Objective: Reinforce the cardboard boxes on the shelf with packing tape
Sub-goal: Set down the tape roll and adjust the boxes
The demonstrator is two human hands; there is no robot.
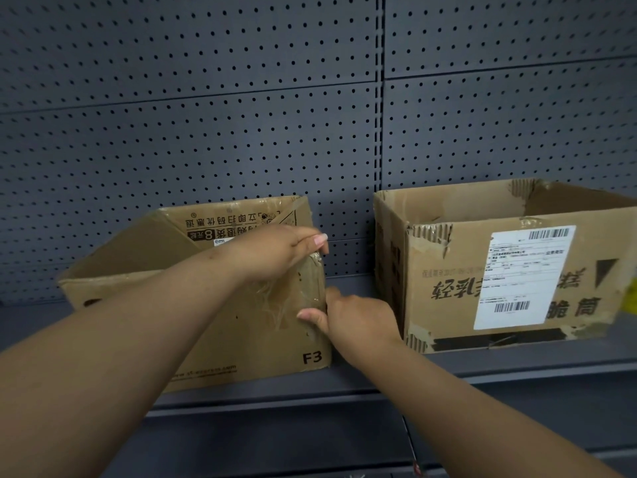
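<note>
Your single head camera looked forward and a little down, close in on the shelf (pixel 517 362), squarely facing its pegboard back (pixel 206 132).

Place: shop or stockroom
Backing: dark grey pegboard panels (pixel 206 132) with a slotted upright (pixel 379 98)
Shelf: grey metal shelf (pixel 344 377)
Stock: worn cardboard boxes (pixel 517 270), one with a shipping label (pixel 524 277)
</note>
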